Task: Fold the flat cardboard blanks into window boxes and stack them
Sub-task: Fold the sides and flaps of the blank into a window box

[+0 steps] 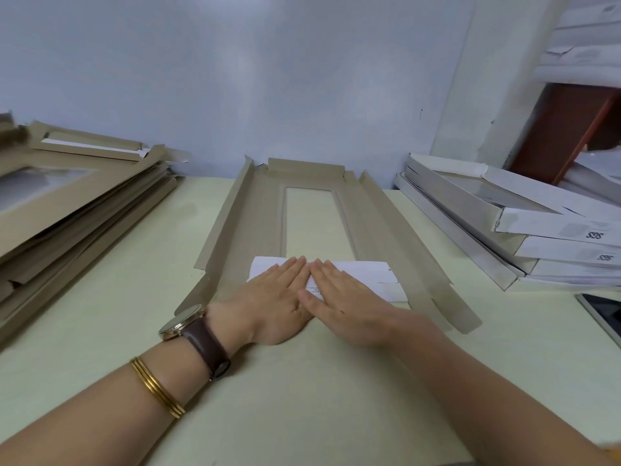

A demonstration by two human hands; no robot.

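A brown cardboard blank (pixel 248 230) lies flat in the middle of the table, with a long clear window in its centre. Its left side flap is raised along the crease, and the far end flap stands up a little. The near end flap (pixel 363 272) is folded over onto the blank, showing its white side. My left hand (pixel 275 297) and my right hand (pixel 346 297) lie side by side with straight fingers, pressing that white flap down.
A pile of flat brown blanks (pixel 67 203) fills the left side of the table. Several folded white window boxes (pixel 524 223) are stacked at the right. A dark tablet or phone (pixel 601 314) lies at the right edge. The wall stands close behind.
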